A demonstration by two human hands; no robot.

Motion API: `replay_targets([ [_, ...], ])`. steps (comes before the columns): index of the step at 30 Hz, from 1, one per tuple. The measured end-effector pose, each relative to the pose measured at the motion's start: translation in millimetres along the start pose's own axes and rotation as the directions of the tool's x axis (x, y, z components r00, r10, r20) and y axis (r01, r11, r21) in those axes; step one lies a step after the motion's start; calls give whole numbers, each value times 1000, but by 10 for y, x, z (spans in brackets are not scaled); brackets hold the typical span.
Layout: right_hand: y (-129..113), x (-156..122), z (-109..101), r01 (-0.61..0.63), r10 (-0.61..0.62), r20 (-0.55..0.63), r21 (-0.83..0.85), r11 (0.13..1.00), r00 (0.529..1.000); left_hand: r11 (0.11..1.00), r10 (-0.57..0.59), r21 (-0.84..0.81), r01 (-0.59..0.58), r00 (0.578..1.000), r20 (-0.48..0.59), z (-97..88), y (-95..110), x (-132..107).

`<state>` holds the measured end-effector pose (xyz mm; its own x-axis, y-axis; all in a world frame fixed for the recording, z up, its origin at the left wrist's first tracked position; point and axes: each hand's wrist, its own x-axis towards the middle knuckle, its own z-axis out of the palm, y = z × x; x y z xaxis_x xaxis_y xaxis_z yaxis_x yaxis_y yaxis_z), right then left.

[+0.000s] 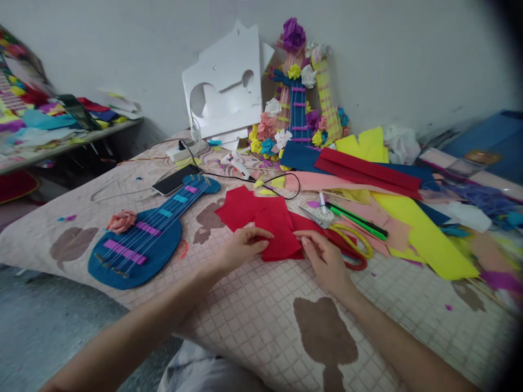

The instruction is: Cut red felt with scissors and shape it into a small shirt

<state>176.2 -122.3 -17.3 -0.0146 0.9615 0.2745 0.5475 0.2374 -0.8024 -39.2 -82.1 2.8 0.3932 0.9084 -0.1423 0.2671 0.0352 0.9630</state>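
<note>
A squarish red crepe paper piece point(274, 233) lies in front of me, with more red pieces point(238, 207) behind and beside it. My left hand point(244, 249) has its thumb and fingers closed at the left edge of the squarish piece. At the opposite edge, my right hand point(324, 260) pinches the paper between thumb and fingertips. Just beyond my right hand are yellow-and-red handled scissors point(354, 239), their handles partly overlapping red paper. A green and black utility knife point(357, 220) rests above the scissors.
A blue paper guitar point(141, 245) with a pink flower lies left, near a phone point(176, 179) and a white glue gun point(237, 163). Coloured paper sheets point(425, 234) cover the right side. Flower-decorated guitars point(300, 103) and a white cut-out board point(224, 81) lean against the wall.
</note>
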Motion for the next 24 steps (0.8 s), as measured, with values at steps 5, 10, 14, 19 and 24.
replay_targets([
  [5, -20, 7, 12, 46, -47, -8, -95, 994, 999, 992, 70, 105, -75, 996, 50, -7, 3, 65],
  [10, -3, 37, 36, 43, -42, 7, -119, 992, 999, 972, 133, 184, -143, 989, 69, -25, -19, 124],
  [14, -14, 37, 39, 18, -17, 15, -92, 996, 1000, 967, 150, 199, -159, 987, 59, -35, -56, 139],
  [19, -32, -1, 19, 9, -13, -25, -144, 990, 1000, 961, 147, 240, -137, 989, -26, 2, -131, 146],
  [24, 49, -36, 18, 41, -35, 27, -270, 962, 999, 889, 164, 445, -104, 982, -98, 56, -150, 124],
])
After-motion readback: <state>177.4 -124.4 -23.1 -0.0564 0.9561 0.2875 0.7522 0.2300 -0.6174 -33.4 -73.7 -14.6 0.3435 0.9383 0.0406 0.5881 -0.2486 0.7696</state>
